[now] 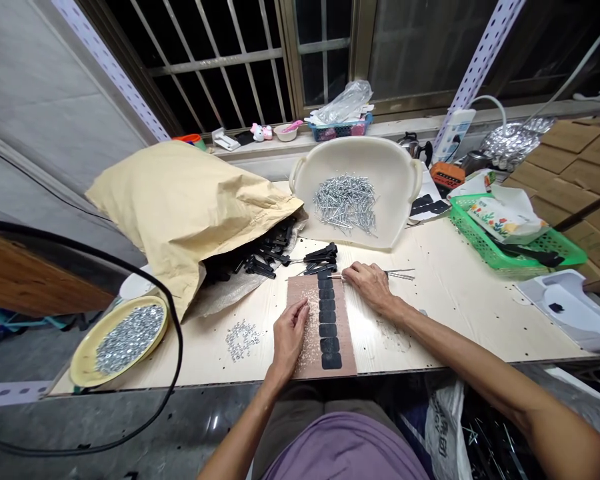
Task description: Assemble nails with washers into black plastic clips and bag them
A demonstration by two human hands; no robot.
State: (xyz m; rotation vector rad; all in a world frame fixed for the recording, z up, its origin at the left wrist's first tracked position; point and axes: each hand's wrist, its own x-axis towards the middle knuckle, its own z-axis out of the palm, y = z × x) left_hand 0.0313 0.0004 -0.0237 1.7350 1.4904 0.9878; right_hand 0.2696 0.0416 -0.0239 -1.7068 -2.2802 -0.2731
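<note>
My left hand (289, 337) rests at the left side of a reddish-brown board (347, 333), thumb and fingers pinched together; whatever is between them is too small to make out. Down the board runs a column of black rounded pads (329, 330), with many tiny pale bits beside it. At the board's upper right, my right hand (371, 283) is closed around a thin metal rod (336, 276) whose end points left over the top pad. More thin rods (401, 273) stick out to the right of that hand. Black plastic clip-like parts (321, 256) with rods lie just above the board.
A white tub (305, 177) holds long metal screws or nails. Black parts spill from a large paper sack (180, 207). A yellow bowl (83, 373) contains small metal pieces, and a pile of similar pieces (242, 340) lies nearby. A green basket (520, 263) and cardboard boxes (575, 173) stand right.
</note>
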